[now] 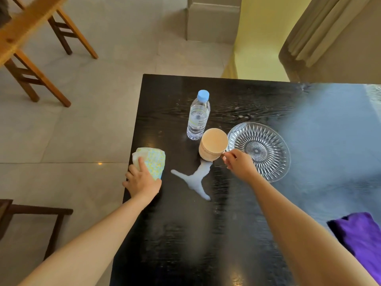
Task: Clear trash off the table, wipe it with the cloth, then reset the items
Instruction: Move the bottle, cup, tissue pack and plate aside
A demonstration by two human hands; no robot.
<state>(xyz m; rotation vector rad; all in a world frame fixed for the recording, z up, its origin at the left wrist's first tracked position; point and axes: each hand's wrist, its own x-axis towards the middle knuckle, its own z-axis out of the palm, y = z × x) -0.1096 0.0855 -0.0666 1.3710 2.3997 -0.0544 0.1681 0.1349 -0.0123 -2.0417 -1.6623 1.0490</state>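
Note:
On the dark table [185, 234] my left hand [142, 179] rests on a folded cloth [152, 159] with a yellow and blue pattern, near the left edge. My right hand [240, 164] pinches the handle of a beige mug [213, 144] that stands upright. A pale puddle [195, 178] spreads from the mug's base toward me. A clear water bottle [198, 116] with a blue cap stands just behind the mug. A cut-glass plate [259, 149] lies to the mug's right, partly under my right hand.
A purple cloth [362, 238] lies at the table's near right edge. Wooden chairs [39, 75] stand on the tiled floor to the left, and a dark stool [31, 215] is near the left front. A curtain [321, 32] hangs behind the table.

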